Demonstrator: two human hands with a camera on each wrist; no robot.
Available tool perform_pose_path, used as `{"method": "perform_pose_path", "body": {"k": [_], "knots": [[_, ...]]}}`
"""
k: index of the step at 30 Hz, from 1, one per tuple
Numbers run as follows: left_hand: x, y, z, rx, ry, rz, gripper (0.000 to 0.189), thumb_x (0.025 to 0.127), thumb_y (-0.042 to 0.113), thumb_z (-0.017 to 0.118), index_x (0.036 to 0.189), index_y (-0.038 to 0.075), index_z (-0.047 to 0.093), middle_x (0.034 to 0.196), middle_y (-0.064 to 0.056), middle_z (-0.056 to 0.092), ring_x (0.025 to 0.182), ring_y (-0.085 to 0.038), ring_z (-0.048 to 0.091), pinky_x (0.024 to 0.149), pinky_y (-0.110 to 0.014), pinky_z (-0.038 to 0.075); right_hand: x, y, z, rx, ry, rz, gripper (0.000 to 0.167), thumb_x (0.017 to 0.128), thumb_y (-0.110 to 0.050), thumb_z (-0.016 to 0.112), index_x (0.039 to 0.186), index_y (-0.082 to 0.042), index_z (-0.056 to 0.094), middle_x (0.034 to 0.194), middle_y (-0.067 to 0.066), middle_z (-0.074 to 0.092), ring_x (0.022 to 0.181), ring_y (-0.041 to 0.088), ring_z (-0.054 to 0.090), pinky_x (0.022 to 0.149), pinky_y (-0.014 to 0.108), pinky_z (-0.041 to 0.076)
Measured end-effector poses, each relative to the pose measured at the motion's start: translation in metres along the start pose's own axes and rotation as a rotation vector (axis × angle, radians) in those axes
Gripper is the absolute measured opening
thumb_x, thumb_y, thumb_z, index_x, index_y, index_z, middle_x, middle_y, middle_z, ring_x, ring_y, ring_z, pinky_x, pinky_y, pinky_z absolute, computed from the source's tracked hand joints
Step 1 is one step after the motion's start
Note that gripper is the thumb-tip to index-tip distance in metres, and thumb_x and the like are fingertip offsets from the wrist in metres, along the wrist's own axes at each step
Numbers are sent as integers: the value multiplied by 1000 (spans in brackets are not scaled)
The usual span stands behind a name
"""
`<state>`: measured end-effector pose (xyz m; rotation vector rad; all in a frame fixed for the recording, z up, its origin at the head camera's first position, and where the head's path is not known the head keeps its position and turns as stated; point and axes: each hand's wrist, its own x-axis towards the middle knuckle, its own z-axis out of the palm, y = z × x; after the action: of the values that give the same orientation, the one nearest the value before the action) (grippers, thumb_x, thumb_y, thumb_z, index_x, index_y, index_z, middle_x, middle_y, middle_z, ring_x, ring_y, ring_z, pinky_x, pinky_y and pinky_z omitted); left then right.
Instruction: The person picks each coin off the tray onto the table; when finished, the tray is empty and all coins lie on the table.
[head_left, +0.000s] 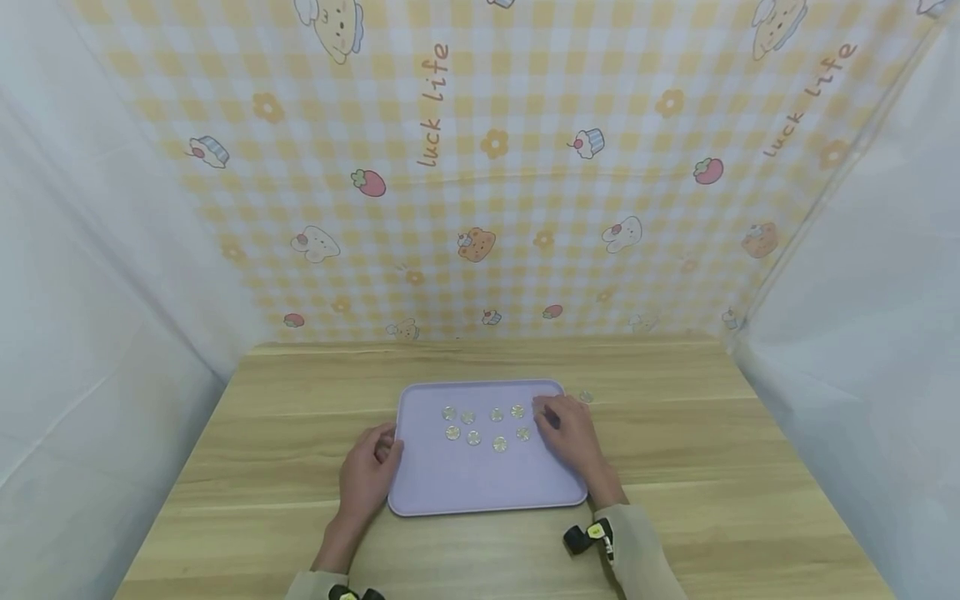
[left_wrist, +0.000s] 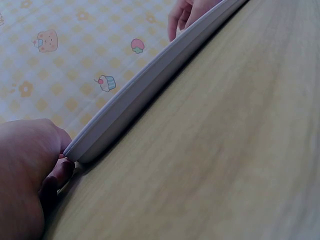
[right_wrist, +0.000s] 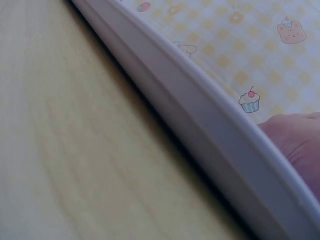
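Clasping the left rim of a lilac tray (head_left: pixel 480 483) with the left grip (head_left: pixel 366 468), with fingers bent at the edge in the left wrist view. Curled at the tray's right side with the right grip (head_left: pixel 573 433), with fingertips over the surface; impossible to tell from any view whether pinching something or holding nothing.

Placed between both grips, on the bench (head_left: pixel 675 475): the tray itself. Done so far, by the look of it: eight small shiny discs (head_left: pixel 474 437) on the tray, laid flat in two loose rows of four, well back from the near rim.

Left over, apparently: a ninth disc (head_left: pixel 587 397), out on the bench just beyond the tray's far right corner, near the right grip's knuckles. Judging by this layout, close to complete with setting out discs, with just that outlying one visibly unplaced. Unable to rule out another disc beneath the right fingers. Uncertain, too, whether bringing discs in or taking them away.
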<state>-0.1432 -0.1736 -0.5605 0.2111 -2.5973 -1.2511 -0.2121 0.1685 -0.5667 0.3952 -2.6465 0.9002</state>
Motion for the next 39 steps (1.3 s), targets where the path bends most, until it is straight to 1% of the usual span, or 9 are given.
{"method": "perform_pose_path", "body": {"k": [4, 9, 15, 23, 27, 30, 34, 36, 39], "knots": [[0, 1, -1, 2, 5, -2, 31, 90, 15, 71, 120, 9, 68, 91, -2, 69, 66, -8, 53, 58, -21, 43, 0, -1, -1, -2, -7, 13, 25, 89, -17, 73, 113, -12, 73, 93, 0, 72, 86, 17, 60, 91, 43, 44], [-1, 2, -1, 0, 1, -4, 31, 90, 16, 71, 120, 9, 68, 92, -3, 69, 66, -8, 53, 58, -21, 43, 0, -1, 0, -14, -26, 48, 28, 88, -20, 75, 114, -10, 72, 87, -2, 69, 83, 15, 57, 91, 42, 44], [-2, 3, -2, -16, 13, 7, 31, 89, 15, 71, 119, 9, 69, 90, -3, 69, 66, -9, 53, 58, -21, 44, 1, -2, -1, 18, -33, 81, 27, 88, -22, 75, 112, -10, 73, 83, -4, 67, 81, 14, 56, 90, 43, 43], [-1, 1, 0, -9, 17, 15, 30, 89, 16, 72, 118, 9, 69, 90, -2, 70, 65, -7, 53, 58, -21, 44, 1, 1, 0, 85, -55, 142, 25, 88, -25, 76, 109, -12, 73, 84, -6, 64, 82, 10, 57, 80, 33, 49], [-1, 0, 0, -4, 20, 21, 30, 89, 16, 72, 118, 9, 69, 90, -2, 69, 65, -7, 53, 58, -21, 43, 1, 3, 2, 154, -10, 144, 25, 86, -22, 77, 109, -10, 74, 83, -4, 64, 79, 10, 58, 74, 27, 52], [-1, 0, 1, -5, 25, 28, 30, 89, 16, 72, 118, 9, 69, 89, -1, 69, 65, -7, 53, 58, -21, 43, 1, 5, 3, 224, 46, 142, 25, 85, -20, 79, 106, -8, 74, 82, -1, 65, 77, 11, 59, 71, 25, 52], [-1, 0, 1, -3, 29, 31, 29, 89, 15, 73, 117, 9, 69, 89, -1, 69, 65, -7, 53, 58, -21, 43, 0, 8, 3, 321, 135, 177, 24, 85, -19, 79, 105, -7, 74, 83, 1, 66, 76, 10, 58, 69, 21, 51], [-1, -1, 1, 1, 27, 31, 29, 89, 15, 73, 118, 10, 69, 89, -1, 69, 65, -7, 53, 58, -21, 43, 0, 9, 3, 343, 186, 188, 24, 85, -20, 79, 105, -8, 74, 84, 2, 65, 77, 9, 57, 68, 20, 50], [-1, -1, 1, 5, 24, 29, 30, 89, 15, 72, 118, 9, 69, 90, -2, 69, 65, -7, 53, 58, -21, 43, 1, 12, 3, 347, 248, 171, 23, 86, -20, 79, 105, -8, 74, 84, 3, 65, 78, 8, 56, 68, 19, 49]]}}
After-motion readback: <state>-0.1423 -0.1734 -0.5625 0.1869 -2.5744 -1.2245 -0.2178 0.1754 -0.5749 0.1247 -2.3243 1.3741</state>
